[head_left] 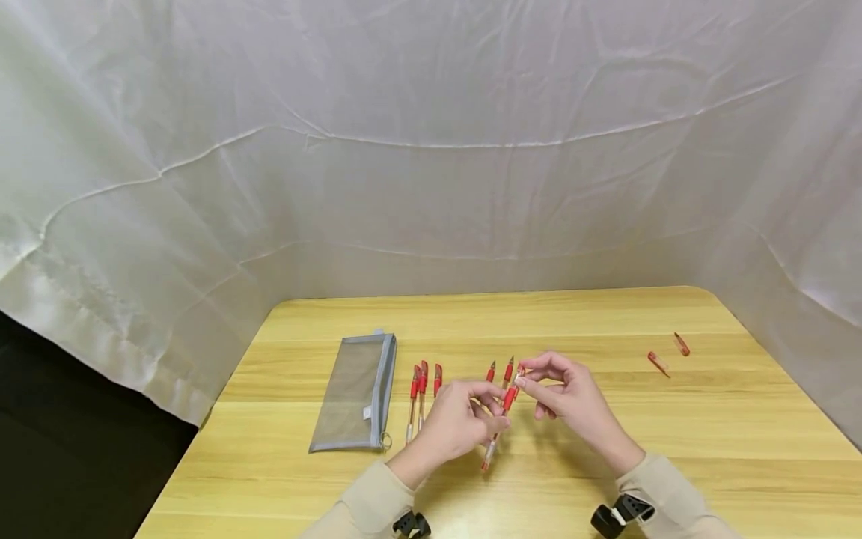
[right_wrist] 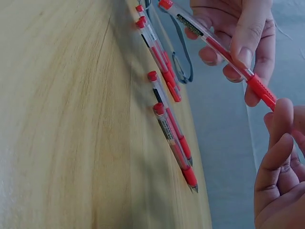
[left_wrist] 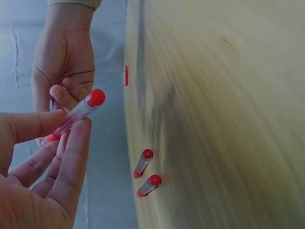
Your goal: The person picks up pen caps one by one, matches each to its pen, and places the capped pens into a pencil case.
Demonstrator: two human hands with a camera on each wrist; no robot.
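Observation:
My left hand point(head_left: 461, 421) holds a clear-barrelled red gel pen point(right_wrist: 212, 43) between thumb and fingers, tilted above the table. Its red end plug point(left_wrist: 97, 97) faces back toward me. At the other end, just past the red rubber grip point(right_wrist: 261, 90), my right hand point(head_left: 575, 397) pinches the red pen cap point(head_left: 521, 370) with thumb and forefinger, which mostly cover it. Under the hands lie two uncapped red pens point(right_wrist: 175, 148) side by side, metal tips pointing away. Left of my left hand, several capped red pens point(head_left: 423, 378) lie in a row.
A grey mesh zip pouch point(head_left: 350, 393) lies flat at the left, its zip pull ring point(head_left: 386, 442) near the pens. Two loose red pen caps point(head_left: 658, 364) lie at the right of the wooden table point(head_left: 727, 449). Pale curtain point(head_left: 471, 195) hangs behind and beside it.

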